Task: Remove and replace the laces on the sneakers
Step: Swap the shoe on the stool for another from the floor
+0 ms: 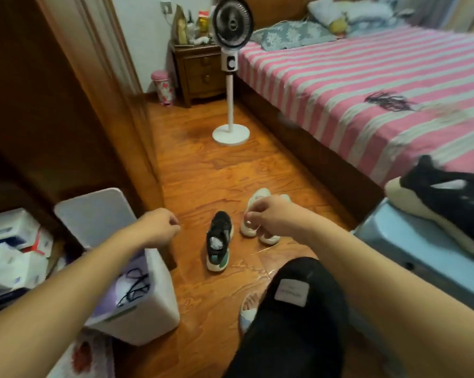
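Head view shows both hands held out over the wooden floor, the left hand (163,227) loosely curled and the right hand (263,214) with fingers bent, neither visibly holding anything. A black sneaker (219,240) lies between and just beyond them, its tongue area bare of lacing; its mate (446,205) rests on a blue stool right of the right arm. Black laces (388,100) lie in a limp tangle on the striped bed, far ahead. Such cord should be light and floppy; pinching a stiff tip seems best.
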